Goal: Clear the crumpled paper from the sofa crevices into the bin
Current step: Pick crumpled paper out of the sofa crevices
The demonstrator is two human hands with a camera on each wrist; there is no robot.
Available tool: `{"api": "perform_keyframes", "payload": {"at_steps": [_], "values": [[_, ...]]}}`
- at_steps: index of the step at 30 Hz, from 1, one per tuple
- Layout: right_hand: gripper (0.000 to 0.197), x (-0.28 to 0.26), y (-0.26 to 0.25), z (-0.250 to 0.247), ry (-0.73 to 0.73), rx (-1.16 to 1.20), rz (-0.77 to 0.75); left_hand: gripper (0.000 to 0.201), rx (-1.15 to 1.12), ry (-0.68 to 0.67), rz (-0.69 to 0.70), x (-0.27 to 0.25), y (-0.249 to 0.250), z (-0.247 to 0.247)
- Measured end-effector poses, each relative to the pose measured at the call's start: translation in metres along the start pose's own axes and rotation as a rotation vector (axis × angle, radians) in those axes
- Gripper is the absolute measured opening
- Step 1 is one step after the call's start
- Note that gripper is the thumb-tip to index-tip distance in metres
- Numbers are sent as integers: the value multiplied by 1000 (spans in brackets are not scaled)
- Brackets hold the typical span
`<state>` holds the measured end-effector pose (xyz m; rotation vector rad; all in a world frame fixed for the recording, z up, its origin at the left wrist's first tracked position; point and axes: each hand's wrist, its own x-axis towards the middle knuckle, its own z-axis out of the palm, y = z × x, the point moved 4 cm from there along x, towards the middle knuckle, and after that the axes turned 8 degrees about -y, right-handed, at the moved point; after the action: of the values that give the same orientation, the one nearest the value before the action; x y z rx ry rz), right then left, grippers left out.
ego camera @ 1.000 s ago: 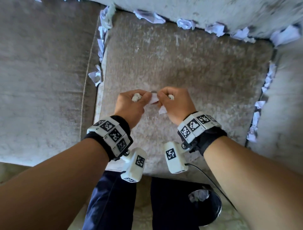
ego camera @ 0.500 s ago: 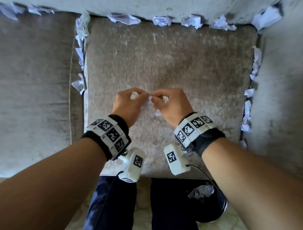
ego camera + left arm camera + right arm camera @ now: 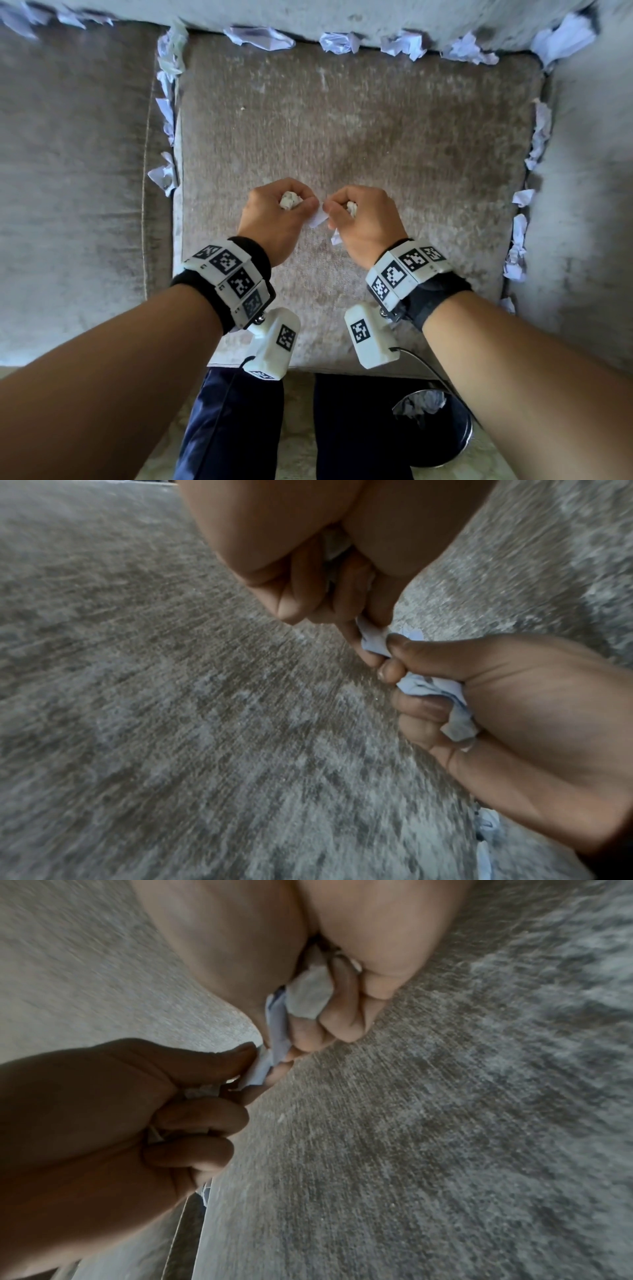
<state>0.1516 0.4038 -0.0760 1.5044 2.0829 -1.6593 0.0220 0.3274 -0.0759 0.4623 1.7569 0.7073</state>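
Note:
Both hands hover over the middle of the grey sofa seat cushion (image 3: 359,137). My left hand (image 3: 305,205) grips a white crumpled paper wad (image 3: 291,200) in its curled fingers. My right hand (image 3: 334,209) grips another crumpled paper (image 3: 351,208), seen bunched in its fist (image 3: 428,688). A small paper strip (image 3: 318,218) spans the gap between the two thumbs; both hands pinch it (image 3: 265,1066). More crumpled paper sits in the back crevice (image 3: 260,38), the left crevice (image 3: 164,173) and the right crevice (image 3: 517,246). The dark round bin (image 3: 467,431) stands on the floor at lower right, under my right forearm.
The bin holds crumpled paper (image 3: 424,406). My legs in dark trousers (image 3: 233,421) stand against the cushion's front edge. A second cushion (image 3: 75,171) lies to the left, the armrest (image 3: 589,171) to the right.
The hands, pressed together a second ago, have drawn slightly apart, and the paper strip now shows between them. The head view has shifted, bringing more of the right crevice into sight.

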Motion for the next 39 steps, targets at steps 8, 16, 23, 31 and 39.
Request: {"api": "perform_keyframes", "payload": {"at_steps": [8,16,23,31,39], "values": [[17,2,2,3,-52,-72,58,17,-15,1,-38,3,-5,8],[11,2,-9,-2,-17,-59,45,14,-109,68,-47,1,1,8],[6,8,-13,0,95,70,82,5,-127,38,-10,1,-7,-1],[17,11,-26,10,74,110,66,11,-329,93,-57,-8,-19,-22],[17,13,-58,25,46,-63,17,14,-220,176,-65,-17,-19,-53]]}}
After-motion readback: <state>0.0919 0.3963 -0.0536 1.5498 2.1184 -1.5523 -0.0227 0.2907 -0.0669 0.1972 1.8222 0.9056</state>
